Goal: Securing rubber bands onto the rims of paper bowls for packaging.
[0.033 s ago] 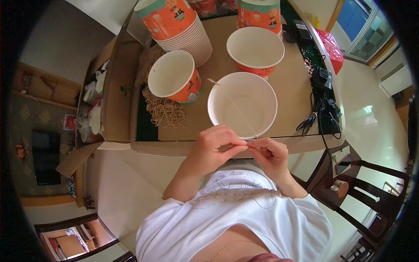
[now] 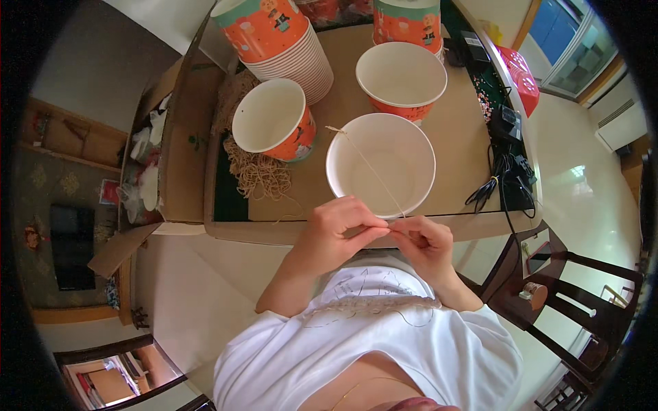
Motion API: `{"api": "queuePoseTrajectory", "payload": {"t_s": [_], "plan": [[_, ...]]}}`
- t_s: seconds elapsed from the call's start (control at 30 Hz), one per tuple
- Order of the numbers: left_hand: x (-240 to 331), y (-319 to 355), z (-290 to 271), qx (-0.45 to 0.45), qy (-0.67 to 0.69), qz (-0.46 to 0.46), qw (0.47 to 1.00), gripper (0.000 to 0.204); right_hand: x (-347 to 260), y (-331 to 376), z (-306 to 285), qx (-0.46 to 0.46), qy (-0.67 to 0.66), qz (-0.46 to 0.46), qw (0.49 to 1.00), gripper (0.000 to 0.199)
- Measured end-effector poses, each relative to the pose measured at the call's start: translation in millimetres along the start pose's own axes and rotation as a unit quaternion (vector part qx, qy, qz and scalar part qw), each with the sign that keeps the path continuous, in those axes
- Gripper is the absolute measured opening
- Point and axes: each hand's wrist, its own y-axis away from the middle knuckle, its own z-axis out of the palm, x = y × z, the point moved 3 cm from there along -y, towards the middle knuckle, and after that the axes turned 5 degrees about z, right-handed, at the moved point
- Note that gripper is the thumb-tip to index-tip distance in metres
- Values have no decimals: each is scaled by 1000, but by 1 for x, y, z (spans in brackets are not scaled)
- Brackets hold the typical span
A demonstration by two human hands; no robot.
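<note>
"Table (image 2: pixel 473 227) with a sheet of cardboard (image 2: pixel 456 154) over much of it, noted. What stands there?"

"Paper tubs, orange outside, pale within. Three single: near tub (image 2: pixel 411 154), far tub (image 2: pixel 403 74) just behind it, left tub (image 2: pixel 267 120). Toward the back, left stack (image 2: pixel 295 65) and right stack (image 2: pixel 409 29)."

"String?"

"One strand (image 2: pixel 373 170) slants, straight, across the mouth of the near tub. Upper tip lies at the left part of the rim — knotted or frayed, too small to tell. Lower part runs down to my fingers, just beside the near rim. A loose tangle (image 2: pixel 257 175) of like string lies by the left tub."

"State of grip?"

"Right hand (image 2: pixel 426 246): thumb and forefinger pinched together on the strand. Left hand (image 2: pixel 343 229): thumb and forefinger drawn narrow, tips meeting those of the right. Cannot tell whether they pinch the strand too. Both hands are at the table's near edge."

"Flanks?"

"To my left, a carton (image 2: pixel 185 130) with white things (image 2: pixel 147 154) inside. To my right, an adapter (image 2: pixel 507 123) and black cords (image 2: pixel 524 171) on the table — beyond, a dark chair (image 2: pixel 603 268) bearing a mug (image 2: pixel 538 296)."
</note>
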Motion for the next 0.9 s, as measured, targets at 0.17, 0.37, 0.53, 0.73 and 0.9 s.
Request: {"api": "queuePoseTrajectory", "payload": {"t_s": [0.17, 0.37, 0.53, 0.73, 0.9], "plan": [[1, 4, 1, -21, -25, -34, 999, 16, 14, 0, 6, 6, -45, -11, 999, 12], [-1, 9, 5, -37, -53, 3, 998, 22, 12, 5, 10, -39, -83, 49, 995, 9], [7, 11, 10, -67, -33, 16, 997, 18, 5, 7, 10, -50, -77, 44, 995, 10], [2, 17, 14, -77, 19, -33, 996, 15, 11, 11, 7, -27, -81, 28, 996, 9], [2, -15, 14, 10, -106, 121, 987, 29, 20, 12, -1, 82, -149, 8, 985, 10]]}}
